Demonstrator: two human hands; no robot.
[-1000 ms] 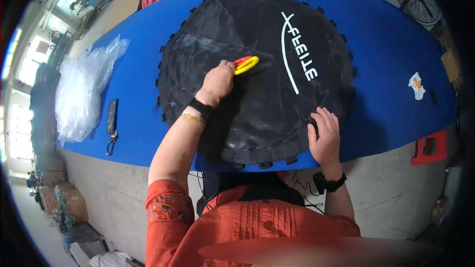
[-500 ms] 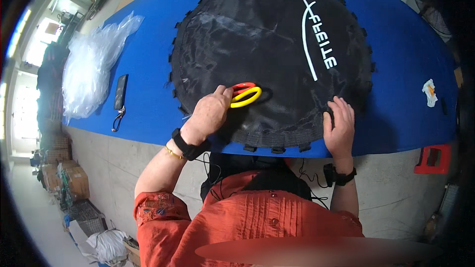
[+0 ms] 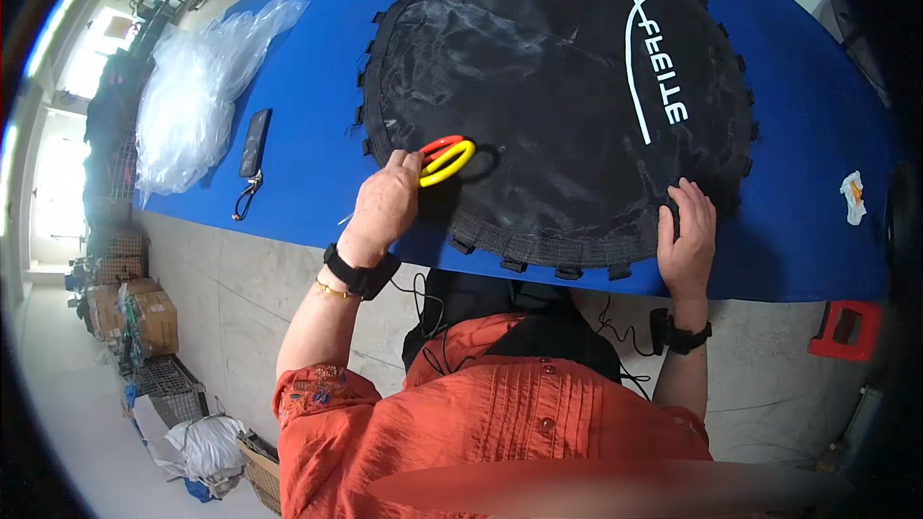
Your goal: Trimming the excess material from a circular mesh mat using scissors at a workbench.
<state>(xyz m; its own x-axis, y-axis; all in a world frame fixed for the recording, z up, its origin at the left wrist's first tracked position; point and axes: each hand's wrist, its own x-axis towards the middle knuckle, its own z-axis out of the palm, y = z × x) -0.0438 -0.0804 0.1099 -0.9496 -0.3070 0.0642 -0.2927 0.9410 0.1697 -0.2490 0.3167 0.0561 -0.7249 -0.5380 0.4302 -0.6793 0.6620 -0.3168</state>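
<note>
White lettering (image 3: pixel 663 78) on round black mat (image 3: pixel 538 96), left grip (image 3: pixel 386 202) tight around scissors (image 3: pixel 448 173), right grip (image 3: pixel 690 242) at rim (image 3: pixel 596 252), closure unclear.

free: above black mat's (image 3: pixel 548 106) centre | blocks: scissors (image 3: pixel 455 169), left hand (image 3: pixel 386 202), right hand (image 3: pixel 689 240)

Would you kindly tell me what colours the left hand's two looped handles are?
One handle is red, the other handle yellow, seen best in the head view.

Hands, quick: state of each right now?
Left hand: closed around red-and-yellow-handled scissors.
Right hand: open, resting on the round black tabbed mat.
</note>
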